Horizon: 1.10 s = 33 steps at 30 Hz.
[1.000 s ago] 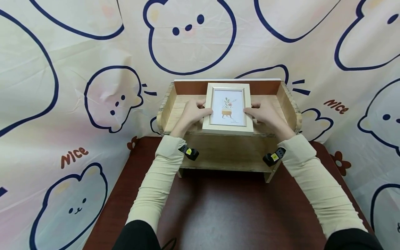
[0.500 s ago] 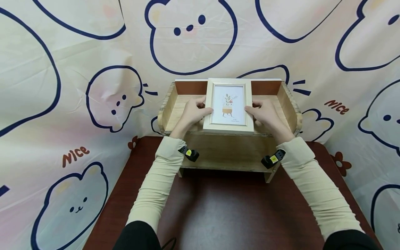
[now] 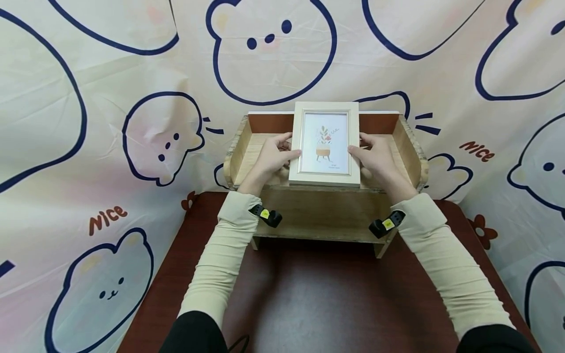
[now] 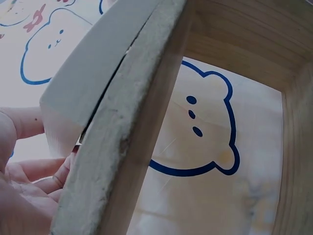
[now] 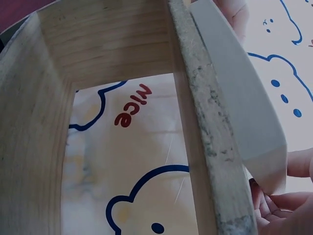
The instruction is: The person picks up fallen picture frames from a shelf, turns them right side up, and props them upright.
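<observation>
A cream picture frame (image 3: pixel 324 179) with a drawing of a potted plant stands tilted back at the front of the upper board of a small wooden shelf (image 3: pixel 318 215). My left hand (image 3: pixel 272 159) pinches its left side, thumb on the front and fingers behind. On the opposite side, my right hand (image 3: pixel 377 159) grips it the same way. In the left wrist view, the frame's pale edge (image 4: pixel 93 73) lies along the rough front edge of the board. The right wrist view has the frame's other edge (image 5: pixel 244 98) beside the board, with thumb and fingers at its corner.
The shelf has raised side panels (image 3: pixel 408 147) and a brown back strip (image 3: pixel 270 123). It stands on a dark red-brown table (image 3: pixel 326 294). Behind hangs a cloth (image 3: pixel 167 63) printed with bear outlines. A black cable (image 3: pixel 240 343) lies at the table's near edge.
The picture frame has tipped more upright, its top edge rising above the shelf's back strip. Both hands keep their hold and have barely shifted.
</observation>
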Available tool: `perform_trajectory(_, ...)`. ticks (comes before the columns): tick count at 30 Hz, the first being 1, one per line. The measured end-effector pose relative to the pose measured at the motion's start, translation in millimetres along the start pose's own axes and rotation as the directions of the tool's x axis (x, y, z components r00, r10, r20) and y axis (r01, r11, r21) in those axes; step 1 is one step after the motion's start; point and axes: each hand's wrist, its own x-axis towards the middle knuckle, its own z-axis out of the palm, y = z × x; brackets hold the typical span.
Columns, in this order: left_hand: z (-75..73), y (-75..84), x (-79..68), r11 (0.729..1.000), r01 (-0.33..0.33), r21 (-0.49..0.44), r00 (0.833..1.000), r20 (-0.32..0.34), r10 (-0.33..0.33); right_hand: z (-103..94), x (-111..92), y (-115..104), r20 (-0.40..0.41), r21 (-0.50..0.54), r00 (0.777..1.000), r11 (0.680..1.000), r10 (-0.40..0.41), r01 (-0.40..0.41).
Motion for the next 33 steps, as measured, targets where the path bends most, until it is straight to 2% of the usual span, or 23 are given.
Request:
perform_trajectory(10,0.4,3.6,1.0,0.999,0.027,-0.028,1.0,0.007,-0.027,-0.8,2,-1,0.034,0.174,0.998,0.983,0.061,-0.066)
perform_trajectory(17,0.2,7.5,0.4,0.997,0.044,-0.06,0.999,0.001,-0.044,-3.6,1,-3,0.034,0.226,0.998,0.973,0.043,-0.05)
perform_trajectory(33,0.6,12.0,-3.1,0.993,-0.031,-0.11,0.998,-0.052,0.025,-3.5,-1,-6,-0.028,0.235,0.999,0.972,-0.02,0.026)
